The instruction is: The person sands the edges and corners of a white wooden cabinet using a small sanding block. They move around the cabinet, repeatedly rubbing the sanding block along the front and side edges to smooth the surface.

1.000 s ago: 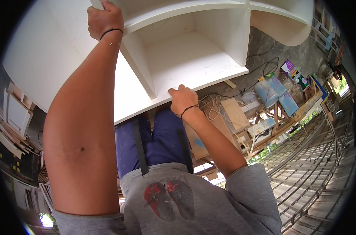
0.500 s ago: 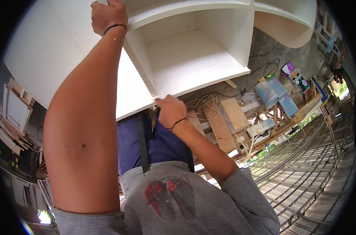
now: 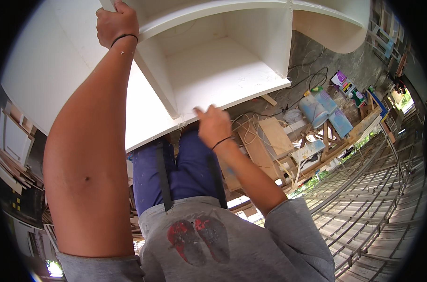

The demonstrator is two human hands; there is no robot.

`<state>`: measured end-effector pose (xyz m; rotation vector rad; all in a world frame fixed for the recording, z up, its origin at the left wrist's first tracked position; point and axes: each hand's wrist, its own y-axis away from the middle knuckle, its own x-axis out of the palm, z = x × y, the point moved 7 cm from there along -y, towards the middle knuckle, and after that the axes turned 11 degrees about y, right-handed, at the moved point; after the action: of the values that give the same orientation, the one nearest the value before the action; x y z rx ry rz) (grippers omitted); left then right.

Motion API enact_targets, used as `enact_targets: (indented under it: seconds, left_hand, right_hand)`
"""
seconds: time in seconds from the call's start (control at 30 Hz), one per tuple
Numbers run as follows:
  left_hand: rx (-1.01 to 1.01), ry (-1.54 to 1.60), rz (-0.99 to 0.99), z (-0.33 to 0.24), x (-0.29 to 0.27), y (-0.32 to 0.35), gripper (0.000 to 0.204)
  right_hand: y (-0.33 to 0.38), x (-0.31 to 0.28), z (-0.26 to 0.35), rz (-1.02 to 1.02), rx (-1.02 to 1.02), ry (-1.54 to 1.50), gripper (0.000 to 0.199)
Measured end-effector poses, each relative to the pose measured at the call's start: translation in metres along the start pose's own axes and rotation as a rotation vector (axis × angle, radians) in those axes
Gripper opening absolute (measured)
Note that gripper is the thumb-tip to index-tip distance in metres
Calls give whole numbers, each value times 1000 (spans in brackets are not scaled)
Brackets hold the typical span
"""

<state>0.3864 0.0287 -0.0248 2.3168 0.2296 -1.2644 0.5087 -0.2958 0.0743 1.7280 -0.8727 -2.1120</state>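
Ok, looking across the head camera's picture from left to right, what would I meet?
A white framed panel, the left hand up at the white shelf unit, the blurred right hand near its front edge, a brown board, a blue-smeared bucket, a green container.

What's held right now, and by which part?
The left grip appears closed on an edge of the white cabinet, near the picture's top. The right grip, blurred, shows nothing held.
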Motion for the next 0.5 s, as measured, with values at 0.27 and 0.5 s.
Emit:
enact_targets:
  seconds: [0.27,0.5]
  left_hand:
    - [205,79,-124,-12,-2,7,42]
    - [115,88,-57,-13,-8,10,40]
  right_hand:
    - [-28,-59,-219,114,371,428,30]
    - [-3,0,20,130,-3,107,28]
